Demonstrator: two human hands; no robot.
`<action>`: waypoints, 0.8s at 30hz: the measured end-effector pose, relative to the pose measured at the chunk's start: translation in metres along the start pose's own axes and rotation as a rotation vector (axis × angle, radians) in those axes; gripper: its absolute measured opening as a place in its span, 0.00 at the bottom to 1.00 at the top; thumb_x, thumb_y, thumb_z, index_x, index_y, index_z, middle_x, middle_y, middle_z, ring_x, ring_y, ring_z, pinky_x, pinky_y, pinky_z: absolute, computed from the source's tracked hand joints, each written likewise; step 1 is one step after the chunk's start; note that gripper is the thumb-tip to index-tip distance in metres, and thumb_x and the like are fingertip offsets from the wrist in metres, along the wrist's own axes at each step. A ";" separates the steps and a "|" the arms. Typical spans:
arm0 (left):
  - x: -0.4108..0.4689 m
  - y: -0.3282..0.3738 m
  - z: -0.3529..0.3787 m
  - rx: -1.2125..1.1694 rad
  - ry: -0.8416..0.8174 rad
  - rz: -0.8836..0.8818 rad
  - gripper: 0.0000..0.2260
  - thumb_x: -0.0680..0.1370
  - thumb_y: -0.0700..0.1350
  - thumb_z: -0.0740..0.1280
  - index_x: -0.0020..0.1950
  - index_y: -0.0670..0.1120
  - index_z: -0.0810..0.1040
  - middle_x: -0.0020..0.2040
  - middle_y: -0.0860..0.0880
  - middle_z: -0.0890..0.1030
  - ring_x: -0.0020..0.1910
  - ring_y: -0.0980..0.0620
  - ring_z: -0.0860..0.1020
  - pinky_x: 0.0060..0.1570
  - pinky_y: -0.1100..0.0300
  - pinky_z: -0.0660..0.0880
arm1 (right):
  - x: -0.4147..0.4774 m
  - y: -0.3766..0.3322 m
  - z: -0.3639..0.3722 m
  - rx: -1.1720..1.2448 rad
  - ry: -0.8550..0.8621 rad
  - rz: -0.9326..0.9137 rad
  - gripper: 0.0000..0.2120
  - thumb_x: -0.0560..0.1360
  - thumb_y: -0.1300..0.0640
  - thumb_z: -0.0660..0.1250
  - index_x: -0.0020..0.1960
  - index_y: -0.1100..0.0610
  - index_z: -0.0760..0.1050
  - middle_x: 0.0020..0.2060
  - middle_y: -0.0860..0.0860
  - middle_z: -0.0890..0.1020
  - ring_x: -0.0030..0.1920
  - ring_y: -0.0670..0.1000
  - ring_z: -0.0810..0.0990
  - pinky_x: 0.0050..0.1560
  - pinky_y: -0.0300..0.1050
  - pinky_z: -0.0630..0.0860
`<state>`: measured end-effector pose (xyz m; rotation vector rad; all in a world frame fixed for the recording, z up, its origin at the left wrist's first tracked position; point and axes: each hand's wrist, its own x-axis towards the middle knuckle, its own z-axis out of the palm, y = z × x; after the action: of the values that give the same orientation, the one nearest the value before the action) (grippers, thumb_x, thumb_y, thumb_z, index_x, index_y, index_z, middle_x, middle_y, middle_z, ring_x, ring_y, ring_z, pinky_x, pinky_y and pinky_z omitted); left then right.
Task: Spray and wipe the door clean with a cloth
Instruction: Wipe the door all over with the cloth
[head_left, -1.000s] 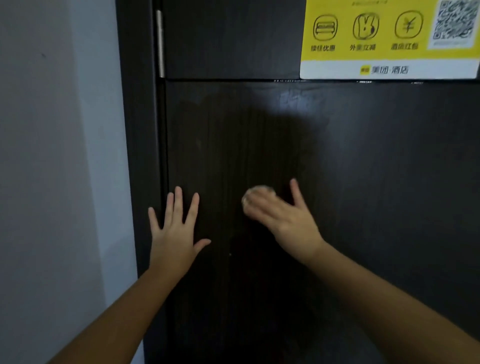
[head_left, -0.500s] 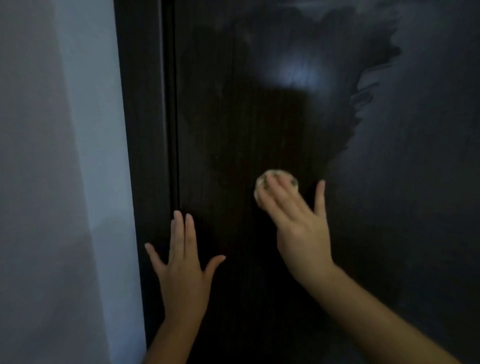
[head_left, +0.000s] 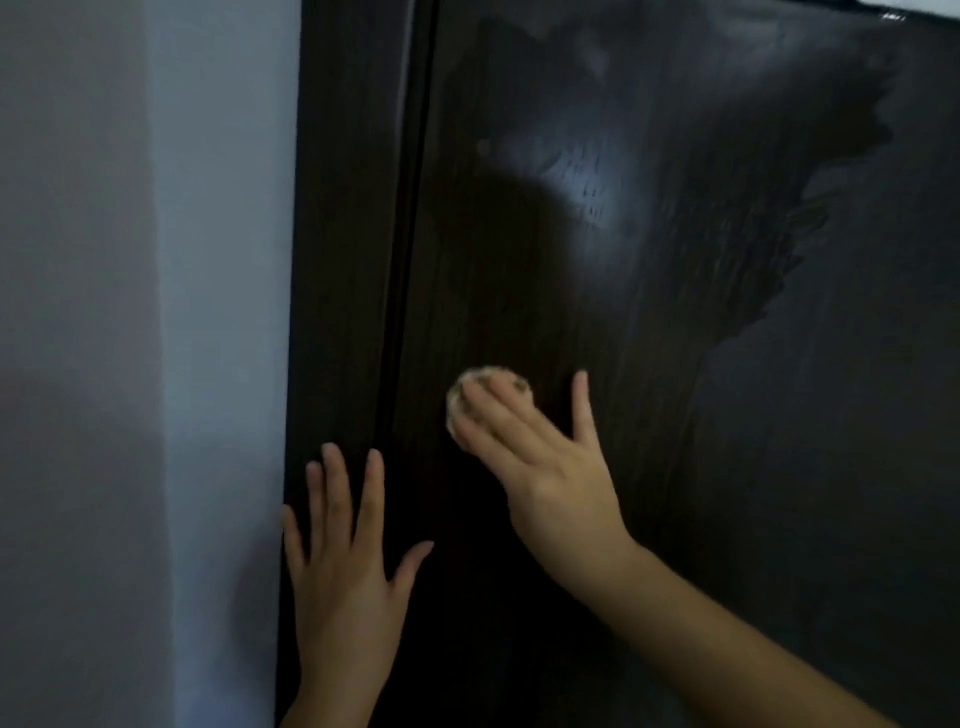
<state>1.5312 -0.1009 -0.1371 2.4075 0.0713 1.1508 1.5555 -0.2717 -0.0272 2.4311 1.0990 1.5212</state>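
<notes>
My right hand (head_left: 550, 467) lies flat against the dark wooden door (head_left: 753, 493), its fingers straight and pressing down on a small pale wad of cloth (head_left: 483, 375). The thumb stands out wide to the right, clear of the wad. The cloth shows only as a rounded rim around my fingertips, set against the door panel just right of the seam where the panel meets the door frame (head_left: 343, 260). My left hand (head_left: 343, 571) is lower and to the left, holding nothing. It is spread wide with the fingers pointing up, across the frame and the seam, and the little finger reaches the frame's outer edge by the grey wall (head_left: 156, 312). Above the hands a darker patch (head_left: 675, 234) spreads over the panel, with feathered streaks along its right border and a soft glare (head_left: 597, 192) near its middle. In the top right corner I see only a white sliver of a sticker (head_left: 930, 4), and no writing on it can be read. A second ago the yellow sticker with its icons and QR code was in full view. Since the last half second the cloth and my right hand have slid left towards the seam, and my left hand has shifted onto the frame.
</notes>
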 end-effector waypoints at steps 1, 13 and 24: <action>-0.001 -0.002 -0.001 -0.015 -0.009 -0.009 0.51 0.70 0.54 0.73 0.77 0.59 0.36 0.78 0.51 0.36 0.76 0.51 0.40 0.71 0.37 0.51 | -0.007 0.002 -0.002 -0.022 -0.039 -0.058 0.23 0.78 0.57 0.55 0.73 0.51 0.67 0.73 0.49 0.66 0.75 0.49 0.59 0.71 0.71 0.44; -0.011 -0.008 -0.001 -0.086 0.033 -0.075 0.51 0.70 0.53 0.73 0.76 0.60 0.35 0.77 0.53 0.35 0.77 0.49 0.41 0.72 0.42 0.49 | -0.023 -0.009 0.014 -0.061 -0.109 -0.178 0.22 0.79 0.56 0.56 0.72 0.50 0.68 0.74 0.48 0.66 0.76 0.49 0.59 0.72 0.69 0.38; -0.028 0.005 0.009 -0.015 0.016 -0.082 0.50 0.70 0.55 0.73 0.78 0.52 0.40 0.77 0.47 0.34 0.77 0.46 0.38 0.72 0.39 0.45 | -0.097 0.029 0.006 -0.043 0.007 0.128 0.19 0.82 0.57 0.51 0.70 0.50 0.70 0.72 0.49 0.67 0.73 0.51 0.65 0.72 0.69 0.41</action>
<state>1.5197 -0.1155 -0.1601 2.3598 0.1650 1.1296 1.5512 -0.3493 -0.0920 2.5128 0.9180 1.5717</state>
